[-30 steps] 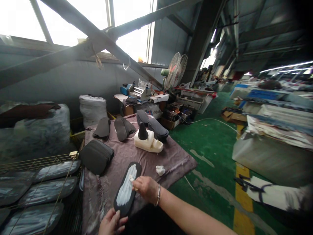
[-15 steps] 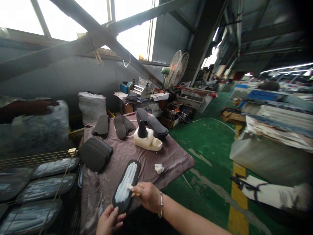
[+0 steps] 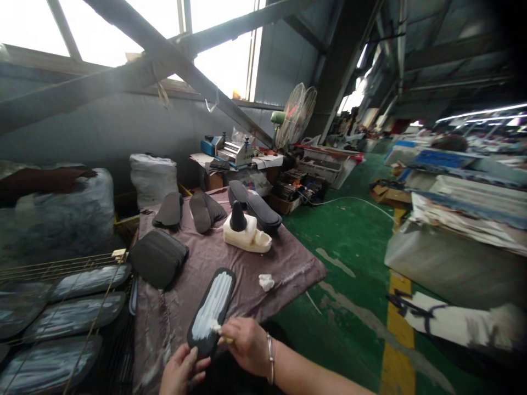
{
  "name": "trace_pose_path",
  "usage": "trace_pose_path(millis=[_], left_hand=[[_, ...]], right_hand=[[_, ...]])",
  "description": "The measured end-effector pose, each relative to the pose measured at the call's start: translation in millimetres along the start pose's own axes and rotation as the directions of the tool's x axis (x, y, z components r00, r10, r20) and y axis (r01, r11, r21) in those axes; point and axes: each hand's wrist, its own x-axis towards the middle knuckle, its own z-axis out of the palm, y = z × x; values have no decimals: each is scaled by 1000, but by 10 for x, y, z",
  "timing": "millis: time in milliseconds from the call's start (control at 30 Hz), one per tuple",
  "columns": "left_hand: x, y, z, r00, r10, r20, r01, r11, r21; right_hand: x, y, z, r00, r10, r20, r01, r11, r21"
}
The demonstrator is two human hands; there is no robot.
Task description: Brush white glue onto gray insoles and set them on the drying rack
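Note:
A dark shoe insole (image 3: pixel 225 277), its middle streaked with white paste, lies slanted at the near edge of the cloth-covered table. My left hand (image 3: pixel 181 368) grips its near end, thumb on top and fingers below. In my right hand (image 3: pixel 248 344) is pinched a small brush (image 3: pixel 217 327) with a white-coated tip, which touches the lower right of the white area. Beyond the insole stands a cream plastic container (image 3: pixel 242 237) with a black cone on top. A crumpled white wad (image 3: pixel 266 282) rests on the cloth to the right.
Stacks of dark insoles (image 3: pixel 158 258) stand on the table's left and far side. On the left, a wire rack (image 3: pixel 61 260) holds several white-coated insoles (image 3: pixel 74 317). A roller machine (image 3: pixel 234 151) and a fan (image 3: pixel 294 118) stand behind. Green floor (image 3: pixel 346 230) lies to the right.
My right hand has drawn the brush slightly down along the insole, toward its near end. My left hand keeps its grip on that end.

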Motion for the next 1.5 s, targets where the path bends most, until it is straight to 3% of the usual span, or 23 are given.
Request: trace_pose_path(millis=[100, 200, 267, 333, 400, 500, 567, 633, 733, 933, 1067, 1133, 1233, 1400, 1500], left_hand=[[-10, -12, 14, 998, 31, -50, -30, 999, 13], [-44, -13, 24, 997, 64, -47, -63, 998, 24], [-77, -1, 29, 998, 68, -14, -68, 997, 29], [-105, 10, 31, 997, 81, -7, -81, 996, 32], [-124, 18, 32, 996, 91, -16, -91, 995, 35], [-137, 28, 34, 995, 100, -3, -100, 994, 37], [-140, 36, 35, 994, 111, 16, -111, 993, 40], [-139, 39, 35, 993, 119, 21, -120, 992, 47], [-132, 32, 33, 992, 127, 3, -126, 990, 60], [-148, 44, 41, 992, 124, -3, -124, 991, 53], [-168, 71, 47, 993, 117, -2, -116, 992, 49], [-169, 74, 44, 993, 115, -5, -114, 992, 50], [-161, 64, 33, 993, 114, -6, -114, 992, 48], [-131, 33, 11, 994, 110, 17, -111, 993, 37], [-105, 14, 6, 994, 108, 13, -108, 993, 41]], right_hand=[[63, 15, 26, 980, 172, -104, -149, 969, 196], [203, 314, -74, 926, 301, -226, -248, 939, 237], [276, 518, -159, 892, 305, -333, -251, 948, 196], [298, 605, -204, 890, 243, -385, -207, 969, 135], [260, 526, -181, 930, 167, -329, -151, 986, 73], [137, 184, -54, 989, 81, -124, -78, 997, 22], [70, -47, 34, 995, 79, -62, -74, 994, 82], [51, -173, 88, 985, 147, -88, -126, 970, 210], [99, -119, 107, 950, 292, -115, -228, 895, 384], [188, 140, 99, 853, 497, -161, -350, 772, 530], [224, 89, 140, 886, 463, -23, -357, 714, 603], [258, 73, 146, 889, 455, -41, -351, 738, 577], [314, 61, 144, 855, 506, -111, -363, 738, 568], [360, 33, 211, 905, 425, -7, -341, 736, 585], [393, 154, 172, 883, 455, -117, -343, 794, 502]])
